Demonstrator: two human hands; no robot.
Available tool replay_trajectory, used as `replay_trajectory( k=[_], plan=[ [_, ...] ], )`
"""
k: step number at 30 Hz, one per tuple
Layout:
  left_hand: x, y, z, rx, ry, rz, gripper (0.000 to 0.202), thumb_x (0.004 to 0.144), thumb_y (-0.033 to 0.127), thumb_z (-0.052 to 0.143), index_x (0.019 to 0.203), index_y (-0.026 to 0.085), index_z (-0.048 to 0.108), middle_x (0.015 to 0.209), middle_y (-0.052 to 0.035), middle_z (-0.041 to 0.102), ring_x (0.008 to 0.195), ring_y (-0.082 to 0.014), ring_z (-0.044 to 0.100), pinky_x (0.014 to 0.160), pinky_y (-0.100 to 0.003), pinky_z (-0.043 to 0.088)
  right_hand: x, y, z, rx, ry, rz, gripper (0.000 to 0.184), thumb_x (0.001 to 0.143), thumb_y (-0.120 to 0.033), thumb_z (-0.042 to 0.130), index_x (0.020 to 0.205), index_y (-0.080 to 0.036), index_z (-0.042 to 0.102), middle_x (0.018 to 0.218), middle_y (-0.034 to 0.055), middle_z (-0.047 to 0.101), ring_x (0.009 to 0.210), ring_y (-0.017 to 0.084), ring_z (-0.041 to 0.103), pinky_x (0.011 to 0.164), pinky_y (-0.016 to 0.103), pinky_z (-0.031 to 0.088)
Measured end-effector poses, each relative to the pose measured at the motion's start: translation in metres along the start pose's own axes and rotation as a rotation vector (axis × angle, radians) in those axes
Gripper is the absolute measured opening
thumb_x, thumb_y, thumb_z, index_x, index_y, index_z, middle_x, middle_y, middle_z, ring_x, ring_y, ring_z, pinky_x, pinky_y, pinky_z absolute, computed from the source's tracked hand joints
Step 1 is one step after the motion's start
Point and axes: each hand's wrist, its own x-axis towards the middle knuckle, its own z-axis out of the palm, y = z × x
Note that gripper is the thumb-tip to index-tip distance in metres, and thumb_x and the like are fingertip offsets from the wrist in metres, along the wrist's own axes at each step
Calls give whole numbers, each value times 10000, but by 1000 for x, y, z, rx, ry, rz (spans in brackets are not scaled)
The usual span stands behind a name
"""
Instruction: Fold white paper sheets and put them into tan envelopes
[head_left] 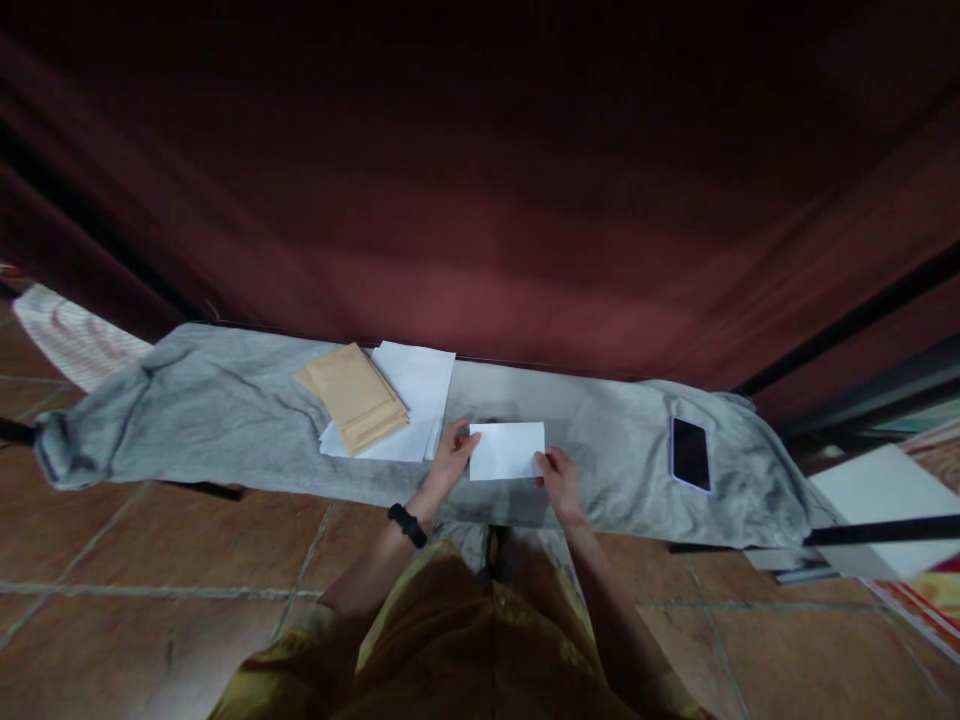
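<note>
A small white sheet of paper (508, 452), perhaps folded, is held level between my two hands above the grey cloth. My left hand (453, 455), with a black band on its wrist, pinches the sheet's left edge. At the lower right corner, my right hand (559, 480) grips it between thumb and fingers. To the left of my left hand lie larger white sheets (427, 390), partly covered by a stack of brown envelopes (358, 395).
A grey cloth (232, 420) covers the long narrow bench. On its right part rests a phone (690, 454) with a dark screen. Behind the bench hangs a dark red curtain (510, 280). White boards (892, 500) lean at the far right, and a tiled floor (187, 570) lies below.
</note>
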Motion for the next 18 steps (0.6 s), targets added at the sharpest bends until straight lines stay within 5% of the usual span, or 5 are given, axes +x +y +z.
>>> replay_trajectory(
  k=[4, 11, 18],
  plan=[
    [-10, -27, 7, -31, -33, -161, 687, 854, 258, 697, 1489, 186, 446, 800, 23, 627, 668, -141, 656, 592, -257, 553, 4, 5, 11, -80, 56, 27, 454, 955, -538, 429, 1001, -178, 702, 709, 33, 700, 461, 169, 606, 432, 285, 512],
    [-5, -44, 15, 195, 22, -49, 600, 885, 140, 552, 1477, 182, 465, 809, 16, 621, 553, -117, 625, 519, -251, 554, 9, 2, 19, -340, 78, 11, 353, 990, -435, 461, 1103, -191, 690, 846, 86, 762, 698, 223, 716, 633, 298, 535],
    [-9, -37, 16, 454, 78, 125, 529, 797, 71, 586, 1308, 202, 628, 1142, -85, 633, 952, -216, 682, 900, -385, 603, 2, -4, 22, -755, 79, -104, 382, 1053, -309, 382, 1356, -183, 576, 1135, 162, 746, 903, 251, 740, 764, 328, 537]
  ],
)
